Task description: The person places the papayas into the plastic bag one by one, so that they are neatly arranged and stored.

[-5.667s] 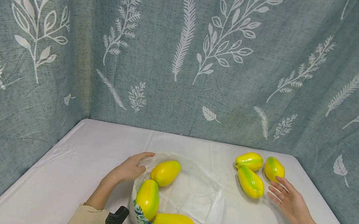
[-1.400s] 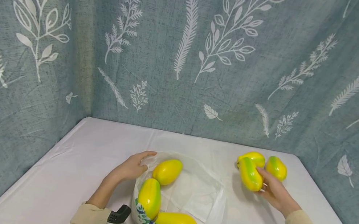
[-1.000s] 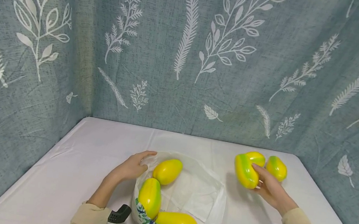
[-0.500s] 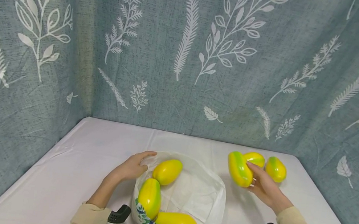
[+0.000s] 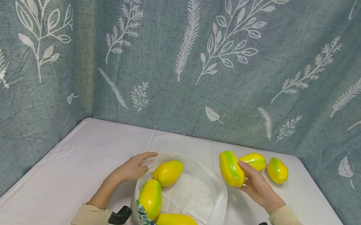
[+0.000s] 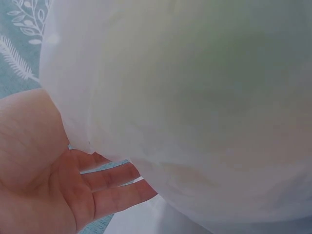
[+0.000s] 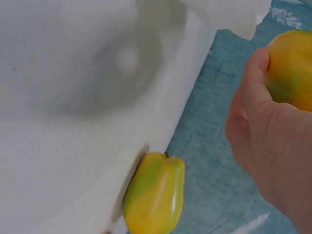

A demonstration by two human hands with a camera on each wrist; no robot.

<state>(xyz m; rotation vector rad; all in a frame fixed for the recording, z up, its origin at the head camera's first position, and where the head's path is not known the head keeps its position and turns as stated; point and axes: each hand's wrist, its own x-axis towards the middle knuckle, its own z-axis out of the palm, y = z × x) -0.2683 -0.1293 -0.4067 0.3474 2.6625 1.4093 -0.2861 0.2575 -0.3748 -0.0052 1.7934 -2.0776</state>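
A white plastic bag [image 5: 216, 204] with a leaf print stands with its mouth spread wide. Inside it lie three yellow-green papayas [image 5: 168, 173]. At the bag's left rim, my left hand [image 5: 130, 167] holds the edge between thumb and forefinger; the left wrist view shows its other fingers [image 6: 117, 195] stretched beside the white plastic. My right hand [image 5: 258, 186] grips another papaya [image 5: 231, 169] above the table, just right of the bag's mouth. In the right wrist view this papaya [image 7: 295, 68] is cut off by the frame's edge.
Two more papayas, one lying left [image 5: 254, 160] and one right [image 5: 277, 170], rest on the white-covered table [image 5: 96, 155] at the back right. Patterned blue-grey curtains [image 5: 160, 51] close off the back and both sides.
My right hand reached the front papaya of the right-hand group, picked it up and has carried it left toward the bag. The left hand has stayed at the rim.
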